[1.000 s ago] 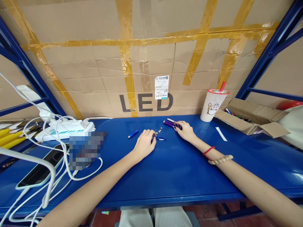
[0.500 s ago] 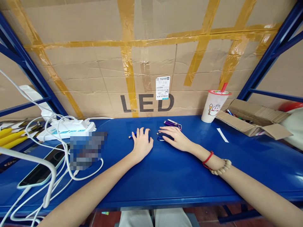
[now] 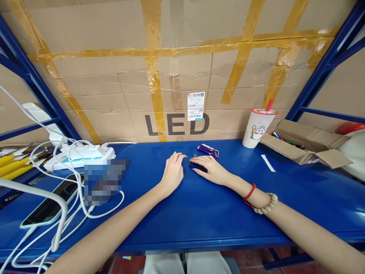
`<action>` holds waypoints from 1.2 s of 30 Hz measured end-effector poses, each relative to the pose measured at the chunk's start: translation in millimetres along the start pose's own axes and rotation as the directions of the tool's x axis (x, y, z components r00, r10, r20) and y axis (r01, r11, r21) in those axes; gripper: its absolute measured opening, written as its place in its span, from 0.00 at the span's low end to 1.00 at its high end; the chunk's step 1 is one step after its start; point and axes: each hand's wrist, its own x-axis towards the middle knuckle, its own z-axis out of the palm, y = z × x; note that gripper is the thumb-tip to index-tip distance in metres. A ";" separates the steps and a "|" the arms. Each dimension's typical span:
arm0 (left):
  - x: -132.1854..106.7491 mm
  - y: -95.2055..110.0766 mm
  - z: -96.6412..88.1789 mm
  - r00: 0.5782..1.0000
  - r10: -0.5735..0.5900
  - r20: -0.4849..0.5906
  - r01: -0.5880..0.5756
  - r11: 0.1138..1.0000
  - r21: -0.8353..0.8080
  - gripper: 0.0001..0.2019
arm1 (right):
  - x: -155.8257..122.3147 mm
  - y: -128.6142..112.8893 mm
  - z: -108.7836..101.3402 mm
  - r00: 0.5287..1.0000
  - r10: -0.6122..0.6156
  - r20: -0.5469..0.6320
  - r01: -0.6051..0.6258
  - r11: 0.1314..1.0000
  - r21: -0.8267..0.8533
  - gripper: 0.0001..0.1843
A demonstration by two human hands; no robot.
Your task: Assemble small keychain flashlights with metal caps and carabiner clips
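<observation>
My left hand rests on the blue tabletop with its fingers stretched out side by side, tips pointing toward my right hand. Nothing shows in it; what lies beneath the palm is hidden. My right hand lies low over a slim blue piece, thumb on the near side and fingers on the far side. Its kind is not clear, as the hand covers part of it. Just beyond the right fingers is a slim purple piece with a carabiner-like clip. A tiny metallic bit shows at the right fingertips.
At the left are a white power strip, tangled white cables, a phone and a blurred-out item. Rightward stand a drink cup, a paper strip and an open carton. Cardboard backs the table.
My left hand has turned toward the right and drawn its fingers together; the blue piece at its left side no longer shows. More of the blue piece shows at my right hand.
</observation>
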 end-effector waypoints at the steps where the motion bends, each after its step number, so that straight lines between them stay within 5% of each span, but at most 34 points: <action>1: 0.1 -0.3 -0.5 1.000 -0.010 -0.011 0.010 1.000 0.020 0.20 | 0.2 1.4 0.2 1.000 0.008 -0.018 -0.008 1.000 -0.002 0.19; 7: 0.2 0.1 -2.3 0.994 -0.098 0.056 0.092 0.990 0.104 0.15 | 0.4 9.2 1.1 0.992 0.054 -0.111 -0.058 0.998 -0.032 0.14; 31: 2.3 5.8 -4.4 0.997 0.070 0.026 -0.067 0.994 -0.087 0.10 | 2.2 6.6 -1.8 0.942 0.322 -0.097 -0.315 0.946 0.075 0.07; 36: 1.8 7.4 -5.5 0.995 0.094 0.044 -0.091 0.994 -0.067 0.08 | 1.6 5.1 -2.2 0.953 0.287 -0.096 -0.283 0.958 0.051 0.07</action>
